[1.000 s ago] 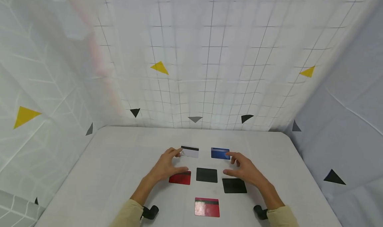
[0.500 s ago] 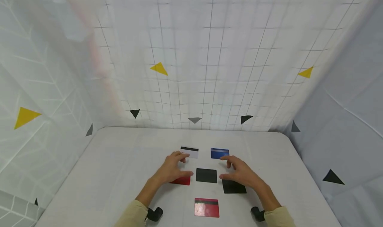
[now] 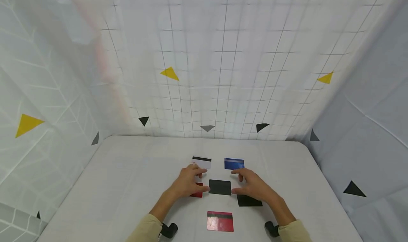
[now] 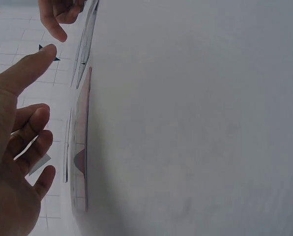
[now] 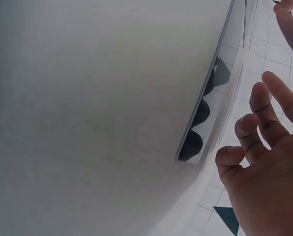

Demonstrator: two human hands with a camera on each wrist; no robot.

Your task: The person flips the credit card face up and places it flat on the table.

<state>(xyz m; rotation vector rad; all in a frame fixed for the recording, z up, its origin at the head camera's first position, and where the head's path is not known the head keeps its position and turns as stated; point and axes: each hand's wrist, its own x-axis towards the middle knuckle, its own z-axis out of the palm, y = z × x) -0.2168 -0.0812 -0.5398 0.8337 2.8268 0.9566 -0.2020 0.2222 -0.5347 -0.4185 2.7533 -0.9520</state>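
In the head view my left hand (image 3: 188, 182) is raised over a red card (image 3: 199, 194), partly covering it. Its thumb tip appears at the left edge of a dark card (image 3: 220, 187) in the middle. From the other side, my right hand (image 3: 253, 187) has its thumb tip near that card's right edge, above another black card (image 3: 249, 201) it partly hides. Both hands have loosely bent fingers, thumbs apart, and hold nothing. The left wrist view has my left hand (image 4: 18, 128) off the tabletop; the right wrist view shows my right hand (image 5: 269, 157) likewise raised.
Farther back on the white table (image 3: 134, 185) lie a white card (image 3: 204, 162) with a black stripe and a blue card (image 3: 233, 163). A red card (image 3: 220, 222) lies nearest the front. White cloth walls (image 3: 204, 57) with grid lines rise behind and at the sides.
Both hands have moved inward toward each other and slightly toward the front, coming from beside the white and blue cards to either side of the middle dark card. The cards stay put.
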